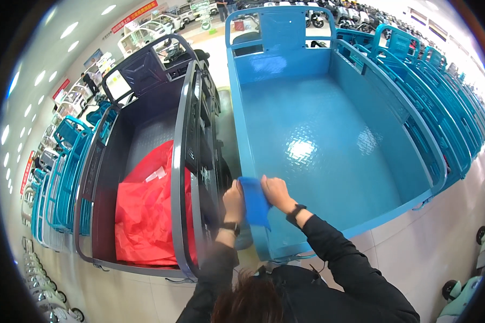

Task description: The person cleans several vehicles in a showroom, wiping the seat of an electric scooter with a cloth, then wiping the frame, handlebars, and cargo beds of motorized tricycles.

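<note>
A bright blue cloth is stretched between my two hands over the left side wall of a blue cargo bed. My left hand grips the cloth's left edge, on the side toward the gap between two vehicles. On the other edge, my right hand has its fingers closed on the cloth, above the inside of the bed. The cloth hangs down toward me along the wall; whether it touches the metal is unclear. Both wrists wear dark bands.
Left of the gap stands a dark grey cargo bed with a crumpled red sheet inside. Blue cargo beds line the right, and others stand far left. Small scooters sit at the lower left. People stand in the distance.
</note>
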Demonstrator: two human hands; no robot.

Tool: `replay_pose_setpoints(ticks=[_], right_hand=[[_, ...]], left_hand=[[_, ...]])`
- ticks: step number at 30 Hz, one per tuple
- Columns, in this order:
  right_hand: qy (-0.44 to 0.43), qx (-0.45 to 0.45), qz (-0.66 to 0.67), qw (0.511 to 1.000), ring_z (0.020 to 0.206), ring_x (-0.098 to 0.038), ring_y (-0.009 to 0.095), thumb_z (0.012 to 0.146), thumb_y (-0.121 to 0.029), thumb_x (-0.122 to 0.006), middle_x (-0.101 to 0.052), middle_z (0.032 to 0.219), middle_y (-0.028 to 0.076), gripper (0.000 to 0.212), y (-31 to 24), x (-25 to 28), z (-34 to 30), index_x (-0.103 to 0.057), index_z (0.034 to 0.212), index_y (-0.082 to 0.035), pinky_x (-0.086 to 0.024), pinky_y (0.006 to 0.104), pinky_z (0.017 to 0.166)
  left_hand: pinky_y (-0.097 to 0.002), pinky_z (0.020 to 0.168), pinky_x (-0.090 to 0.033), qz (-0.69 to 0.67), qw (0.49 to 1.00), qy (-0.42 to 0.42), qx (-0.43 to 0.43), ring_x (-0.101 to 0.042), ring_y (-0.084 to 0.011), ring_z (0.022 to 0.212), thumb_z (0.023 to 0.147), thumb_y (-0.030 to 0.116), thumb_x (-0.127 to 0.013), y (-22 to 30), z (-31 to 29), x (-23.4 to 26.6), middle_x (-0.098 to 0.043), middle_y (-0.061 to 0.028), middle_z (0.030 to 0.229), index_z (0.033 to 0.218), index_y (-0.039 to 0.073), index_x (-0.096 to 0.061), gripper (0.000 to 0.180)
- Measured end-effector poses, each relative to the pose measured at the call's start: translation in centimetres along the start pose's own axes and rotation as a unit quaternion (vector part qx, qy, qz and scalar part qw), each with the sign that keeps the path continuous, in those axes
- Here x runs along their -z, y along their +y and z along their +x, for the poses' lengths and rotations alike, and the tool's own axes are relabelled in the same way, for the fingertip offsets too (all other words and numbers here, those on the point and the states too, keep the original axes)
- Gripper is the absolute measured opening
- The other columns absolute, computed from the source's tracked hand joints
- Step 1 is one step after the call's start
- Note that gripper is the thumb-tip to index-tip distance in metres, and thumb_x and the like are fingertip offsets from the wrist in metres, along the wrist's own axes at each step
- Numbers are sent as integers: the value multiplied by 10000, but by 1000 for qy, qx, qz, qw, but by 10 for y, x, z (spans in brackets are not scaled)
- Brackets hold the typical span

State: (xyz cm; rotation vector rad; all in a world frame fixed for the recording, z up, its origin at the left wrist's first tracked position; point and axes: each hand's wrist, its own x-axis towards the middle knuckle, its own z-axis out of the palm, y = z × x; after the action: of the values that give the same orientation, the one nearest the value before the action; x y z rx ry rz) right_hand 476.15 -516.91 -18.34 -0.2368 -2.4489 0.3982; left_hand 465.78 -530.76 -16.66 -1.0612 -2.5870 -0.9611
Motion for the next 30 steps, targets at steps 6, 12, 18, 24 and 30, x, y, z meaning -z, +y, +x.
replay_pose_setpoints(ticks=[6,12,18,24,30], right_hand=[[74,-93,103,988,569,-564,427,1009,-208,-361,-567,604,209,456,9,-42,31,-549,635,-26,-439,524,537],[99,-107,301,942,571,-513,451,1003,-217,-322,-509,588,229,459,17,-61,41,-504,624,-32,-384,534,553],[85,-102,237,962,606,-546,448,1003,-229,-309,-534,608,229,460,57,-80,75,-541,652,-44,-417,532,574],[76,-125,281,949,616,-557,446,1017,-276,-228,-538,627,244,540,47,-78,112,-548,678,-2,-421,506,589],[75,-155,318,932,657,-548,461,1013,-302,-225,-549,658,250,554,78,-88,137,-565,673,-27,-414,530,622]], left_hand=[[-503,534,-442,-79,994,57,-42,-595,-406,592,1052,274,-324,-47,27,-52,-572,-213,618,889,45,-623,410],[-449,529,-404,-178,977,67,-95,-570,-393,590,1009,293,-352,-73,46,-82,-539,-244,653,918,-16,-664,449],[-497,539,-396,-231,972,23,-29,-565,-443,600,1043,414,-206,-58,91,-96,-538,-257,640,883,8,-637,613],[-515,615,-430,-159,983,52,-78,-594,-446,686,1035,310,-150,-80,127,-95,-581,-255,707,902,12,-642,590],[-529,643,-430,-194,979,39,-54,-579,-464,718,1041,321,-144,-67,161,-116,-576,-271,721,900,16,-645,604]])
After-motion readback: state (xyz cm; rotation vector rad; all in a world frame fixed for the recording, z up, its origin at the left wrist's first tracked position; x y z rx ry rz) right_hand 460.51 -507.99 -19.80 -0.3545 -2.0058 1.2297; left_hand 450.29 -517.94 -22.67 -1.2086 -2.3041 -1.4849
